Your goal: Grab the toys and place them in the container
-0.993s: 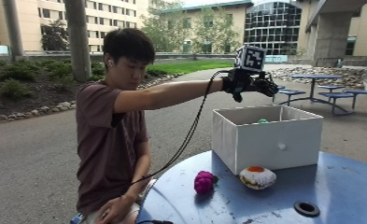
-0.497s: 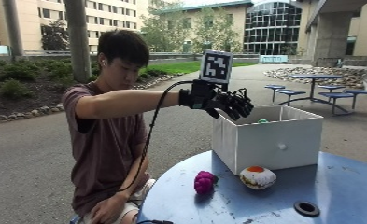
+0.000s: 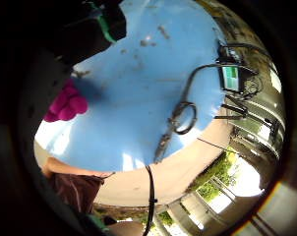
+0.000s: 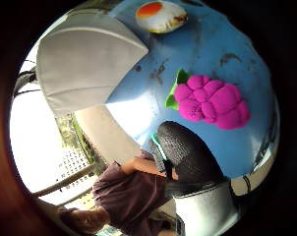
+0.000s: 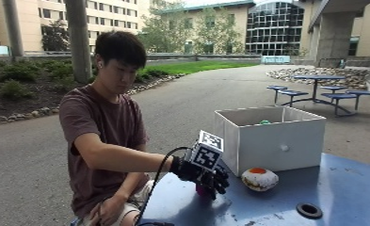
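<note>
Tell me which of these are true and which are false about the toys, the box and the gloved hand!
1. The pink grape toy lies on the blue table. True.
2. The gloved right hand is up above the white box. False: it is low over the table, by the grape toy.
3. The round white-and-orange toy sits inside the box. False: it sits on the table in front of it.
4. The box is open on top. True.

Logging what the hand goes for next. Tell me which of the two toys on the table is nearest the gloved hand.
The magenta grape toy: the right hand is directly over it, while the white toy with the orange top lies apart, beside the white container.
</note>
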